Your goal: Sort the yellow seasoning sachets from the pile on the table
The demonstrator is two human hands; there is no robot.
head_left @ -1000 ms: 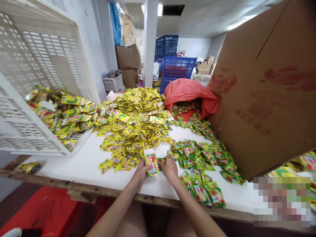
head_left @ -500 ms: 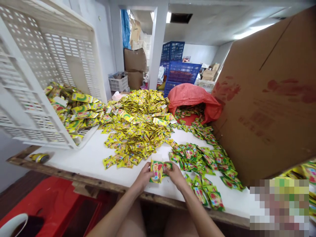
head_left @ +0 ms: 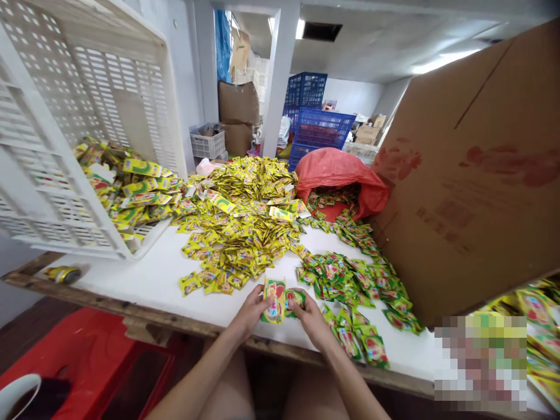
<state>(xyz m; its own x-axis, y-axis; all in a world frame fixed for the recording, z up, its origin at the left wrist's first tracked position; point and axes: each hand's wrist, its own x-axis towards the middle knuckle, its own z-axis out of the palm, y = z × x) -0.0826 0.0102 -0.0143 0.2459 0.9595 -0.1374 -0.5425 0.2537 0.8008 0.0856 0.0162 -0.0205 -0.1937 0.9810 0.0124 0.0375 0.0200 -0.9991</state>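
Note:
My left hand (head_left: 252, 309) grips a small yellow-and-green printed box (head_left: 274, 300), upright with its white flap at the top, near the table's front edge. Pinched in my right hand (head_left: 309, 315) is a green packet (head_left: 294, 301), held against the box's right side. Beyond my hands spreads a large heap of yellow packets (head_left: 245, 233), with a few small boxes on it. Green packets (head_left: 336, 274) lie in a pile to the right, trailing back to an open red sack (head_left: 336, 166).
A tilted white crate (head_left: 170, 116) holding small boxes stands at the left. A large cardboard box (head_left: 472, 175) leans at the right. A yellow can (head_left: 63, 275) lies near the front left edge. Below is a red stool (head_left: 79, 356) with a cup (head_left: 21, 396).
The small box is raised slightly and shows more of its upright front. Both hands have shifted a little to the left in view, as has the whole scene.

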